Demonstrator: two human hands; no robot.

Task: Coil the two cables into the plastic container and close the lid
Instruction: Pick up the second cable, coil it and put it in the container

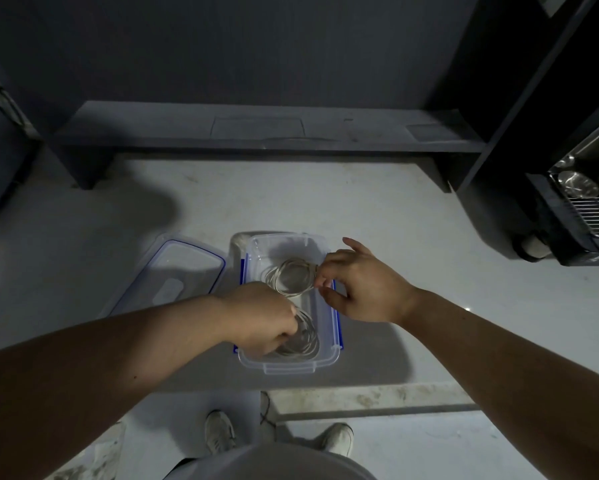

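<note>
clearly both cables sat coiled inside the plastic container (pixel 320 355): the left hand (pixel 261 318) gripped the near coil (pixel 303 342), the right hand (pixel 356 285) pinched the far coil (pixel 291 277). light and springy, they likely needed pressing flat at the crossings before the lid (pixel 176 271) closed.

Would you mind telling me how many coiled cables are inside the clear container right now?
2. The far coil lies in the container's far half, pinched by the right hand. The near coil sits in the near half under the left hand, partly hidden.
</note>
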